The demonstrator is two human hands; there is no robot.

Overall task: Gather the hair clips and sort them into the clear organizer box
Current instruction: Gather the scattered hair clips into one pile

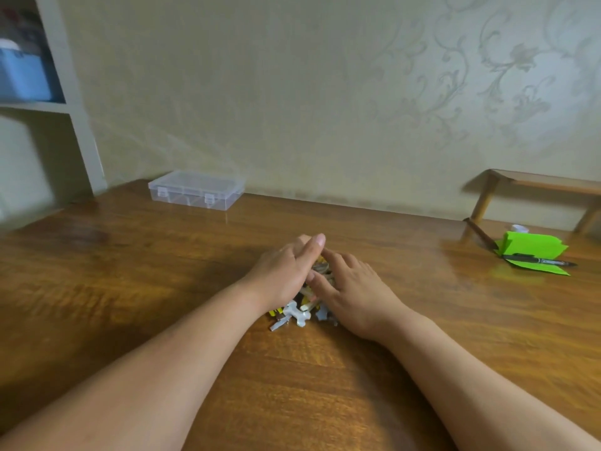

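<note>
While both hands cup inward from either side, the hair clips [300,312] sit bunched in a small heap between them on the wooden surface [130,271]. Left hand [286,271] stands on its edge, fingers extended and tilted over the pile; right hand [353,296] lies flatter, fingers spread over the far side of the heap. Fingertips nearly meet above the clips. Neither hand clearly clamps on anything; they press against the heap, not a closed grip. Some white and yellow clips poke out on the near side, by the wrists. Exact count and types too blurred to tell.

The clear organizer box [196,189] sits well beyond the hands, off to the left by the wall, lid down and latches facing the person. Not yet opened, so gathering looks like the current step.

Handling judgement: clips likely light, stiff plastic or metal, smooth and prone to slip or scatter if scooped loosely; tangling probable. Best taken singly by pinching the clip body, or scooped from underneath with both hands held tight together.

Green paper item and a pen lie far to the right.
</note>
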